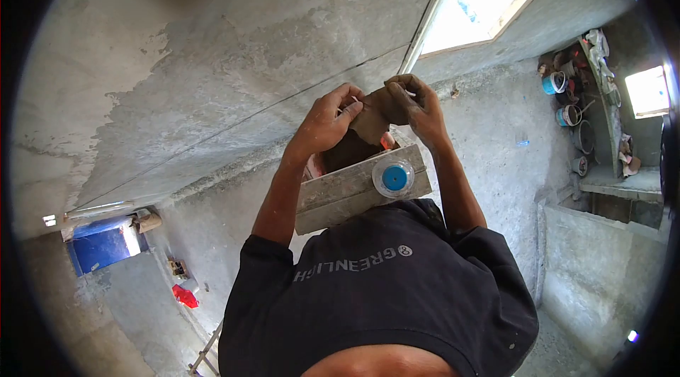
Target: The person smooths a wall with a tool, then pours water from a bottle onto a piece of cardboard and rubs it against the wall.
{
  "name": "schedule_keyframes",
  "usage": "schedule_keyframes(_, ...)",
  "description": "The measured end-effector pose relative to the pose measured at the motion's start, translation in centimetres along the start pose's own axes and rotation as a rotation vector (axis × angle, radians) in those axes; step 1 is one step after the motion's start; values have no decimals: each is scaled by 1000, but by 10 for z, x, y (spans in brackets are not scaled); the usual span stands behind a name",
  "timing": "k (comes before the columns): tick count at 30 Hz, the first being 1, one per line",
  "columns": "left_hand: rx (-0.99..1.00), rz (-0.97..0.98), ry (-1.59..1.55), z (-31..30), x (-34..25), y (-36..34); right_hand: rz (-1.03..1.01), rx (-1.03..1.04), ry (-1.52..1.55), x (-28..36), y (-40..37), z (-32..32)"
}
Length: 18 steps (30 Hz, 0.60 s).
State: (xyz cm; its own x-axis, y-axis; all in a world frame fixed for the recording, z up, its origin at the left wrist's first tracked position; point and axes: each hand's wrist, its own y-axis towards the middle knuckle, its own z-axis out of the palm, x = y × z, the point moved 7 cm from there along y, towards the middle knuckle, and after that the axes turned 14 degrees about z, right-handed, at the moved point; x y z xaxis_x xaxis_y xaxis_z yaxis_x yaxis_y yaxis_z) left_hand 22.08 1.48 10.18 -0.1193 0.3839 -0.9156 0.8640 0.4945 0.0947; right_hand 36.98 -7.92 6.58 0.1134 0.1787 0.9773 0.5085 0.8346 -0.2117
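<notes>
A flat, ragged-edged piece of brown clay-like material (374, 121) hangs between my two hands. My left hand (331, 118) pinches its left edge between thumb and fingers. At the right edge, my right hand (419, 109) has its fingers curled over the same piece, and they look coated with brown material. Just below the hands is a dark mass (346, 153), partly hidden by the piece. Nearest my chest lies a grey wooden board (333, 196), with a clear round container with a blue centre (394, 178) on it.
A bare concrete wall (234, 44) rises in front, with a bright window (482, 2) at the upper right. Buckets (554, 83) stand by a shelf (602, 104) at the far right. A blue door (103, 248) and a red item (185, 296) are at the left.
</notes>
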Motion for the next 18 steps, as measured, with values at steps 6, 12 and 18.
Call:
schedule_keyframes(6, 117, 0, 164, -6, 1, 6, 240, 174, 298, 2, 3, 11)
schedule_keyframes(12, 32, -167, -413, 11, 6, 8, 284, 116, 439, -13, 9, 5)
schedule_keyframes(18, -329, -178, -713, 10, 31, 9, 366, 385, 735, -32, -8, 23)
